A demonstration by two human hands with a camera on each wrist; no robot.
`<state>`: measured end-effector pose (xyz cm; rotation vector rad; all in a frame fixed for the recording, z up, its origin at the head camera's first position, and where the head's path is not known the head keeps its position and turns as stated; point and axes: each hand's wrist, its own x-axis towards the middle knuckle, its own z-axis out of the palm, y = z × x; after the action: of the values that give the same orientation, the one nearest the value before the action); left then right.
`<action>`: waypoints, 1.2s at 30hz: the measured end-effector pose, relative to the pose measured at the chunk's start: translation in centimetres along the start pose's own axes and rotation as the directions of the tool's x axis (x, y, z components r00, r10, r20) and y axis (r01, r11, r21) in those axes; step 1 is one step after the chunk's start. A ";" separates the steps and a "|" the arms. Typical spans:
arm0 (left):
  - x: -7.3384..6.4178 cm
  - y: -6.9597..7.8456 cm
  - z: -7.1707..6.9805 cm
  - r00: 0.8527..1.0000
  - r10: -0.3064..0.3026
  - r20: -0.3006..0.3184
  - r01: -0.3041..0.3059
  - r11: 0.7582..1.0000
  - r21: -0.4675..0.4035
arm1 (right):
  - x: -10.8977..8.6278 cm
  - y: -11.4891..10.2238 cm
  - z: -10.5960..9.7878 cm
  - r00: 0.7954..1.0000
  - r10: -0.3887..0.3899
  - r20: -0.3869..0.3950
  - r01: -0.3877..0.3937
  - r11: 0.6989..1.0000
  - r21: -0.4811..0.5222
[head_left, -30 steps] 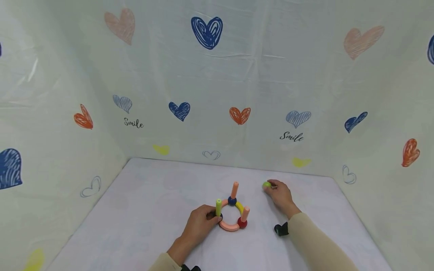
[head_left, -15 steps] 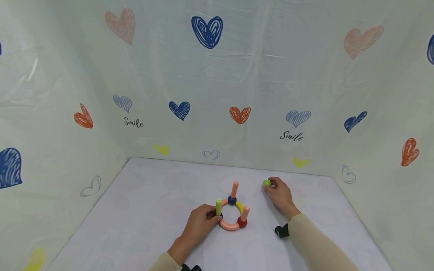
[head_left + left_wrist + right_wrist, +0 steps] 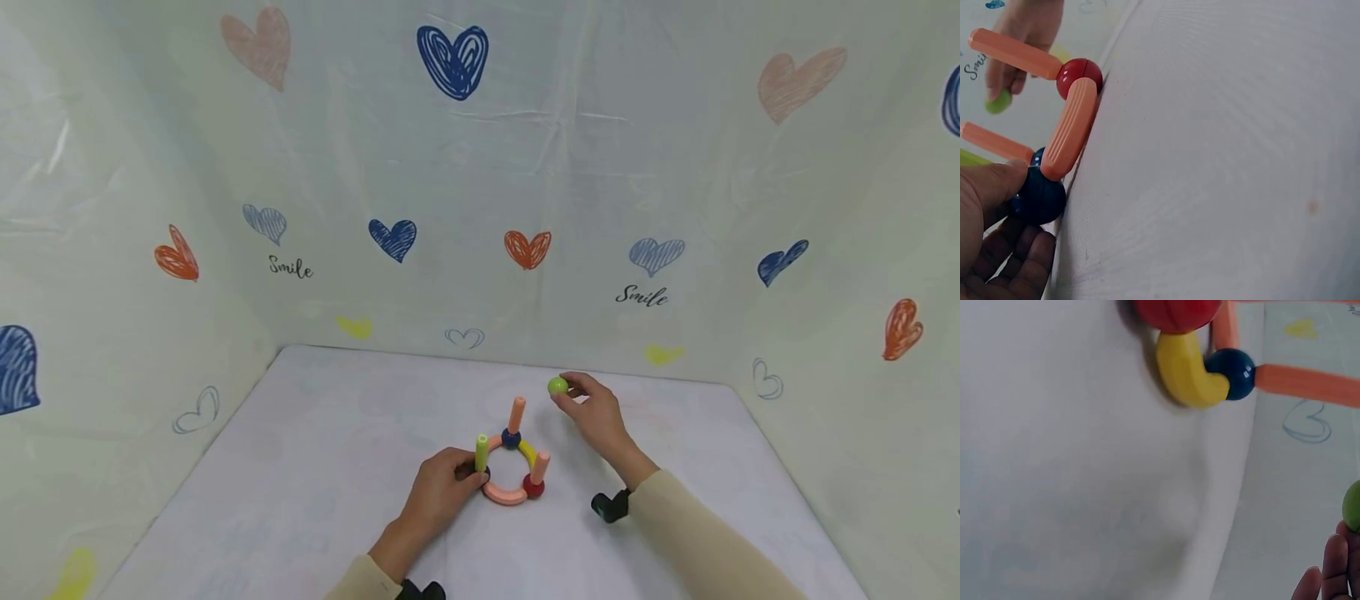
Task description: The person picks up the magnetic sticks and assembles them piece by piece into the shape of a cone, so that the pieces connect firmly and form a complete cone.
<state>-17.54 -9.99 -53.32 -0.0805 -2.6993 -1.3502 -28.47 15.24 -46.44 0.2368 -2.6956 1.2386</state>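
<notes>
On the table sits a ring of magnetic building rods and balls: salmon curved rods [image 3: 504,497], a yellow curved rod [image 3: 528,452], a red ball [image 3: 533,487] and two dark blue balls. Upright on the balls stand two salmon rods [image 3: 517,414] and a lime green rod [image 3: 482,454]. At the ring's left side my left hand [image 3: 442,486] grips the near blue ball [image 3: 1041,199] between thumb and fingers. My right hand [image 3: 600,422] pinches a green ball [image 3: 557,385] at its fingertips, raised behind and right of the ring.
A white table [image 3: 337,433] carries the ring, and a pale sheet [image 3: 480,167] printed with hearts hangs behind and at both sides. A black wrist camera [image 3: 611,506] sits by the right sleeve.
My right hand has lifted the green ball and carried it left, toward the far side of the ring. The left hand keeps its grip and the ring stays put.
</notes>
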 end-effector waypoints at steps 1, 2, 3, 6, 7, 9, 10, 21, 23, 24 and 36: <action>0.0 0.0 0.0 1.000 -0.002 -0.001 0.002 1.000 0.000 | -0.1 -0.6 0.0 1.000 -0.012 0.008 0.012 1.000 0.005; 0.0 0.0 0.0 1.000 -0.001 -0.003 0.001 1.000 -0.001 | -0.2 -1.1 0.1 1.000 -0.025 0.015 0.025 1.000 0.007; 0.0 0.1 0.0 1.000 -0.006 -0.003 0.006 1.000 0.000 | -0.3 -1.6 0.1 0.999 -0.037 0.023 0.037 0.999 0.009; 0.1 0.2 -0.1 1.000 -0.010 -0.004 0.010 1.000 0.002 | -0.6 -2.9 0.1 0.996 -0.080 0.045 0.079 0.997 0.026; 0.1 0.2 -0.1 1.000 -0.012 -0.002 0.012 1.000 0.001 | -0.7 -3.2 0.2 0.994 -0.093 0.049 0.092 0.995 0.035; 0.0 0.3 -0.1 1.000 -0.009 0.000 0.009 1.000 0.002 | -1.0 -3.8 0.3 0.992 -0.115 0.060 0.113 0.993 0.035; 0.0 0.3 -0.1 1.000 -0.004 0.001 0.004 1.000 0.002 | -1.0 -4.0 0.4 0.990 -0.126 0.065 0.124 0.992 0.039; 0.0 0.2 -0.1 1.000 0.021 0.000 -0.021 1.000 0.016 | -1.5 -4.7 1.1 0.977 -0.176 0.120 0.171 0.984 0.044; 0.0 0.2 0.0 1.000 0.019 -0.001 -0.019 1.000 0.019 | -1.5 -4.5 1.3 0.977 -0.170 0.129 0.166 0.985 0.041; 0.0 0.2 0.0 1.000 0.019 -0.001 -0.019 1.000 0.020 | -1.5 -4.5 1.3 0.977 -0.167 0.133 0.162 0.986 0.045; -0.2 0.1 0.0 1.000 0.016 -0.008 -0.016 0.998 -0.068 | -1.9 -4.6 1.4 0.982 -0.139 0.125 0.132 0.989 0.064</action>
<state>-17.34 -9.97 -53.30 -0.1032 -2.6412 -1.4350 -25.72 11.39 -44.37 0.5156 -2.7003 1.3007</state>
